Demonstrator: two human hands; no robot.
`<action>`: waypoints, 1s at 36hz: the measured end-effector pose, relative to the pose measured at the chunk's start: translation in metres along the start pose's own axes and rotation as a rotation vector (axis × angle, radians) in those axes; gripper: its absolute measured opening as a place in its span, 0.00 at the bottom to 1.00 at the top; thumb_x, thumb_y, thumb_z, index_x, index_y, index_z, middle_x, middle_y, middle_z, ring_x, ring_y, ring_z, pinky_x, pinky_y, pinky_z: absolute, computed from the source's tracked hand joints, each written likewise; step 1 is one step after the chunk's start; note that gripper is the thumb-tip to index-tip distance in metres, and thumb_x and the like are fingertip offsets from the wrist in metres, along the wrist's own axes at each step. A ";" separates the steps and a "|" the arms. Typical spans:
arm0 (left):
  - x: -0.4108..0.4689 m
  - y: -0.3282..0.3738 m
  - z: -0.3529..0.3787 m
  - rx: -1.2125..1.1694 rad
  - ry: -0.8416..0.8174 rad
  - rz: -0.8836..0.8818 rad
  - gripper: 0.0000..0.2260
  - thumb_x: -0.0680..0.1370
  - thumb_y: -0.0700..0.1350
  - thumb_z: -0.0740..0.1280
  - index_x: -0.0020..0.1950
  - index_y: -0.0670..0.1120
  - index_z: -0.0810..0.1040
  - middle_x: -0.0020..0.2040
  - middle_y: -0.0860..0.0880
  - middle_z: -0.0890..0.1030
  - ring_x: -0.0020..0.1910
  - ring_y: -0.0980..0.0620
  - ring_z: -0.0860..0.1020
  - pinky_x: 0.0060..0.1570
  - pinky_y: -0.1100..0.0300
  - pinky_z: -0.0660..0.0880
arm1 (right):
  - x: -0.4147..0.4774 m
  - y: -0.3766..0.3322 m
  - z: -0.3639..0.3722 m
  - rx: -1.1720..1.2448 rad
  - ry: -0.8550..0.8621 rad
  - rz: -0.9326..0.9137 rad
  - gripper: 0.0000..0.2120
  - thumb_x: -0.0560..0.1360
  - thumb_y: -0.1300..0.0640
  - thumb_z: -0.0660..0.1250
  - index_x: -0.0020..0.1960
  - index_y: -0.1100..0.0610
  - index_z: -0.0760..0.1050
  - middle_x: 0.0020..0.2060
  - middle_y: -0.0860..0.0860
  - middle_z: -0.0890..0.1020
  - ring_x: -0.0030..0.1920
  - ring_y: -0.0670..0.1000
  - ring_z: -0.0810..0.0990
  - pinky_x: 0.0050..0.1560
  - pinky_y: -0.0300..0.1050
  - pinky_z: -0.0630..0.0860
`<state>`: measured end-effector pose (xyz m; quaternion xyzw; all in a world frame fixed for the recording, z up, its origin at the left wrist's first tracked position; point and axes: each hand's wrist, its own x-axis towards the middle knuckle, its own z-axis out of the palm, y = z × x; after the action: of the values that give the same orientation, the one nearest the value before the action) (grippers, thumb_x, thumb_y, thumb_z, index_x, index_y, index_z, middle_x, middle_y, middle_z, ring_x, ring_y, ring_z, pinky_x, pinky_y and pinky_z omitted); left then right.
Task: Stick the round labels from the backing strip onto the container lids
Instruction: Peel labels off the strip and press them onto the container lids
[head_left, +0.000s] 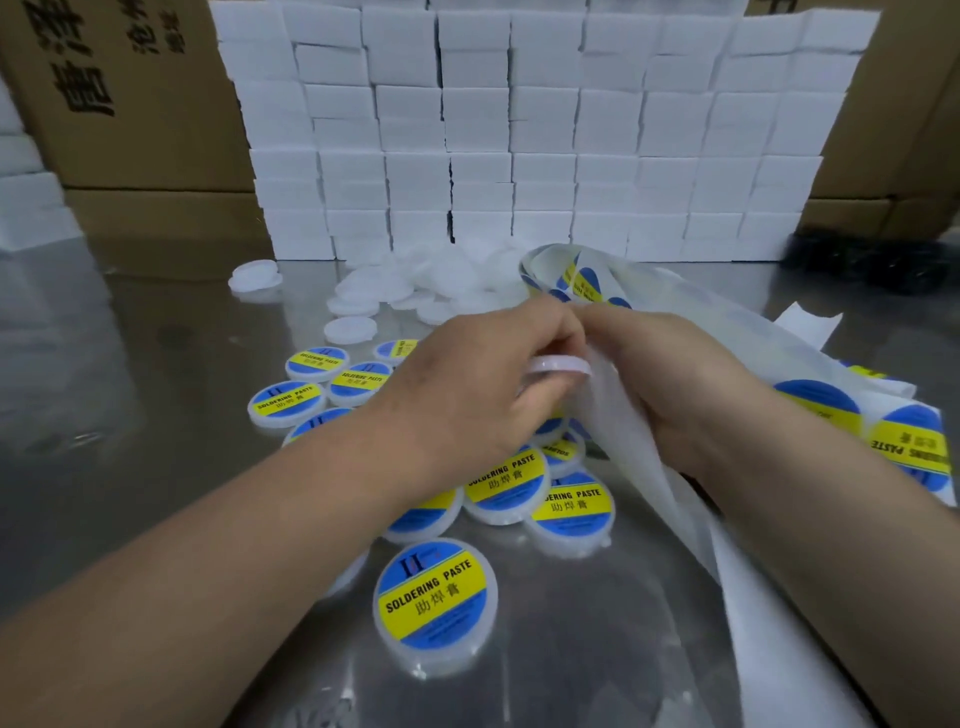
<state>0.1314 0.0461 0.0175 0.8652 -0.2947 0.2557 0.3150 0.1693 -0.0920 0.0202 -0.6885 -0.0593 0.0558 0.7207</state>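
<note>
Steel tabletop (130, 415) below everything. Over its right side, a long white backing strip (623, 415): thin, limp, probably easy to crease. Gripped and lifted by the curled fingers of the right hand (691, 395). Left hand (467, 395) closed around a blank lid (558, 366), held at the rim, touching the strip. Looks like light, stiff plastic; best gripped by the edge. Round labels (911, 447) on the strip: likely flimsy and sticky, better touched only at the margin.

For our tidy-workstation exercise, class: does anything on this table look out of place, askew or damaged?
Nothing looks damaged or spilled. The labelled lids lie in a loose, overlapping heap rather than stacks, and the backing strip sprawls in loose folds across the right of the table.
</note>
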 end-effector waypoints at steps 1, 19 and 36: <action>0.000 0.000 0.000 -0.002 0.009 0.004 0.06 0.73 0.47 0.63 0.47 0.50 0.77 0.39 0.53 0.79 0.40 0.55 0.74 0.38 0.65 0.68 | 0.001 0.000 -0.001 -0.013 0.037 -0.005 0.06 0.74 0.58 0.65 0.46 0.60 0.77 0.38 0.58 0.78 0.41 0.54 0.77 0.43 0.48 0.71; 0.005 -0.012 -0.008 0.061 0.237 -0.269 0.04 0.76 0.50 0.63 0.47 0.59 0.76 0.48 0.58 0.72 0.47 0.61 0.69 0.41 0.64 0.62 | -0.008 0.003 0.001 -0.340 -0.013 -0.248 0.13 0.70 0.68 0.63 0.33 0.53 0.79 0.25 0.45 0.78 0.30 0.44 0.76 0.32 0.38 0.73; 0.000 -0.014 0.001 0.088 0.131 -0.219 0.11 0.75 0.50 0.65 0.56 0.56 0.79 0.46 0.58 0.73 0.51 0.59 0.73 0.51 0.63 0.68 | -0.011 0.004 0.010 -0.454 0.087 -0.324 0.09 0.71 0.60 0.63 0.48 0.65 0.71 0.36 0.53 0.71 0.37 0.50 0.68 0.36 0.44 0.64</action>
<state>0.1415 0.0541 0.0114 0.8867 -0.1657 0.2884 0.3213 0.1567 -0.0839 0.0166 -0.8155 -0.1487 -0.1044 0.5495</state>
